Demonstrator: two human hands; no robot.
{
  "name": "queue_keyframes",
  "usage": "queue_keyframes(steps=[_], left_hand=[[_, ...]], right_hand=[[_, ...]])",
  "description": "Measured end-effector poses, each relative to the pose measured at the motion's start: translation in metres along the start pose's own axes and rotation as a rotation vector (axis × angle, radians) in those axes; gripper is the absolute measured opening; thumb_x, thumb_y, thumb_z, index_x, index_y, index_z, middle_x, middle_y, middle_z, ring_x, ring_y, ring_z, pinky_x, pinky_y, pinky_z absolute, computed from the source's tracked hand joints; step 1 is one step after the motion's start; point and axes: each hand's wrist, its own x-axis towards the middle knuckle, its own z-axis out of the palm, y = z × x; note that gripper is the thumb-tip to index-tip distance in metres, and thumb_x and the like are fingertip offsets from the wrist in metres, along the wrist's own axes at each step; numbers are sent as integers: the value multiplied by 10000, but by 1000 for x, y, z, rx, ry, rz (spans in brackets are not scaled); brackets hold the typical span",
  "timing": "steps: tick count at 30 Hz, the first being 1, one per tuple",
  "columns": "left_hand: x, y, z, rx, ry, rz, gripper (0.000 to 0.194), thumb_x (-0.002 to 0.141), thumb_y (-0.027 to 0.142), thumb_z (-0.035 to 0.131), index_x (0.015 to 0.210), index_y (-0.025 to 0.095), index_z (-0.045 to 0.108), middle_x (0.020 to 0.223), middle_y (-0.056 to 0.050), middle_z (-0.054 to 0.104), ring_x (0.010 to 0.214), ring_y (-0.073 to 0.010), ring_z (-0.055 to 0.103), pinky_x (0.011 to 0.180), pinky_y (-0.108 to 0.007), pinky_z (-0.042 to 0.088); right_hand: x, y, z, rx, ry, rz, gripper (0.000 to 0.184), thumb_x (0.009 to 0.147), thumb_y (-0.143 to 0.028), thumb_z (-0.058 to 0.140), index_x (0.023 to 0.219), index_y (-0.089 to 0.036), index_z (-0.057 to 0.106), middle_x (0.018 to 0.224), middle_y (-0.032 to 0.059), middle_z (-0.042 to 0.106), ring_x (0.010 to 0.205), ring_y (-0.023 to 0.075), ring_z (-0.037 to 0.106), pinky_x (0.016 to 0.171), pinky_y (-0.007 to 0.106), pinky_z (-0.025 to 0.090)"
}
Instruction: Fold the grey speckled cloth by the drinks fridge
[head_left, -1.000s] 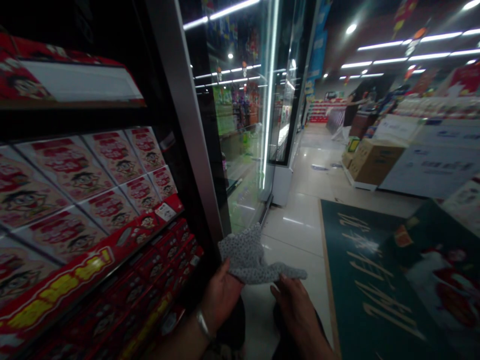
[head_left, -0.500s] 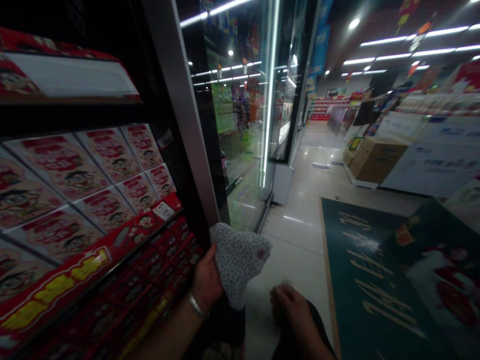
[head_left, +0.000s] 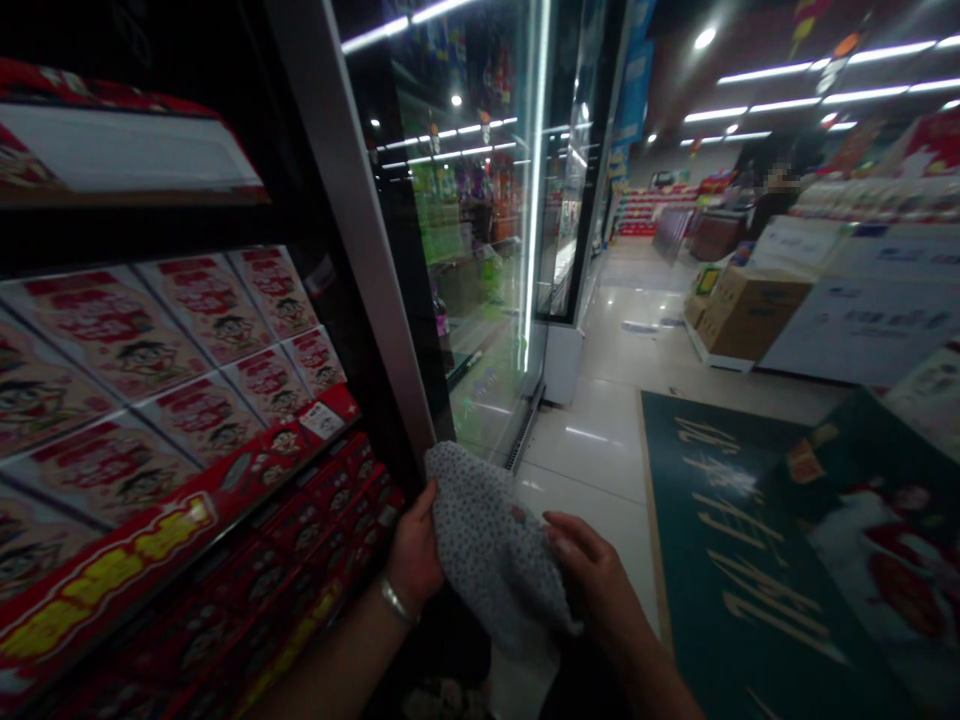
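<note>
A speckled grey cloth (head_left: 491, 545), soft, light and limp by the look of it, is being held low in front of the body, pinched at its edges by the left hand (head_left: 415, 550) and right hand (head_left: 592, 580), with red snack boxes (head_left: 187, 400) shelved beyond and a glass-doored cooler (head_left: 480, 230) standing farther off.

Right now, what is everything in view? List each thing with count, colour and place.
cloth: one, grey with dark speckles, held between both hands at bottom centre
snack boxes: many, red and pale, tilted on the shelf at left
shelf edge strip: one, red with yellow print, below the boxes
glass door: one, silver frame, centre, reflecting ceiling lights
floor mat: one, dark green with pale lettering, floor at right
carton: one, brown, far right on the floor
person: one, distant, down the aisle
bracelet: one, silver, left wrist
left hand: grips the cloth's left edge
right hand: grips its right side
</note>
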Motion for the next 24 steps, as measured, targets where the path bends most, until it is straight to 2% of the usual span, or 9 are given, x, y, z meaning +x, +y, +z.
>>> queue_keyframes(steps=[2,5,8,11,14,17,19,24], left_hand=[[-1,-2,3,2,27,-20,274,722,384,765,926,205,796,1103,-77,785,1314,-325,553,1233,-515,273],[-2,-7,6,16,98,-37,305,648,383,822,887,194,801,1037,-82,800,1273,-334,586,1221,-515,298],[-2,-12,6,66,191,-34,337,575,352,869,855,179,801,941,-86,812,1199,-338,636,1198,-513,337],[-3,-18,3,115,242,-17,333,569,318,871,855,163,796,845,-83,813,1120,-328,678,1174,-505,372],[-3,-22,0,120,239,-20,313,586,330,856,834,151,792,788,-82,805,1061,-321,700,1150,-498,399],[-3,-23,-1,107,207,-24,276,596,327,830,805,152,784,772,-76,798,1034,-318,704,1128,-493,417],[-2,-24,0,117,175,13,255,606,257,795,840,158,777,791,-66,797,1020,-304,705,1116,-484,423],[0,-25,3,212,151,115,362,646,106,696,997,186,742,860,-35,799,960,-231,718,1101,-431,428]], right_hand=[[-2,-4,2,6,-27,-10,695,608,-564,812,1123,-145,605,1057,73,691,923,144,637,839,237,485],[-1,-8,6,16,-41,9,754,567,-543,843,1143,-134,581,1030,84,691,896,153,646,795,241,494],[0,-9,9,81,-22,14,815,539,-488,872,1198,-146,535,1031,81,688,907,170,659,789,255,508],[2,-10,10,155,51,5,833,485,-413,904,1186,-152,538,982,65,695,833,155,665,770,253,516],[3,-12,10,236,140,-30,813,431,-365,918,1131,-148,566,938,49,699,767,136,654,758,248,520],[5,-16,8,319,176,-35,802,422,-339,916,1122,-165,565,954,33,698,743,125,648,737,245,526],[7,-17,5,363,212,-43,794,427,-331,912,1124,-175,563,959,24,695,743,121,647,722,242,529],[10,-17,-1,401,288,-70,797,423,-326,910,1123,-181,558,912,-1,676,726,98,633,702,215,524]])
